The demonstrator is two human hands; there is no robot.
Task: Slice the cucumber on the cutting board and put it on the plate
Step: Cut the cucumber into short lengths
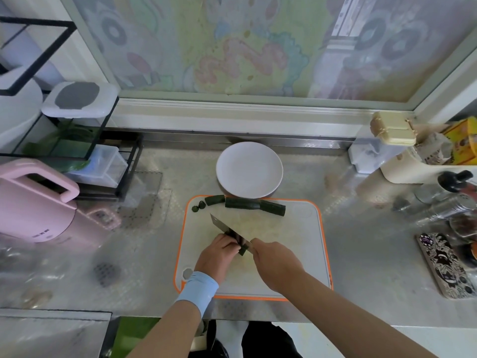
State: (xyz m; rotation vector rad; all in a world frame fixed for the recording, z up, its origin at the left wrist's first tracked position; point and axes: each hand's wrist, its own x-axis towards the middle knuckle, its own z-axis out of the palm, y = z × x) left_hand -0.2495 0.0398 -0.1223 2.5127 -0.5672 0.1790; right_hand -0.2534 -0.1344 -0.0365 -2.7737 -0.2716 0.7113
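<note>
At 6 o'clock on the orange-rimmed white board (296, 241), the left hand (216, 254) is pinching a dark-green cucumber piece (242, 250) while the right hand (273, 264), gripping a steel knife (227, 229), is slicing it; the next move is probably needing even downward cuts.

Bright, diffuse daylight from the frosted window (232, 47) behind the counter (361, 241); shadows faint. The plate (249, 169) is nearly blown out white. Patchy sheen on the steel. Fisheye bending at edges; everything soft, corners smeared, left clutter blurriest.
</note>
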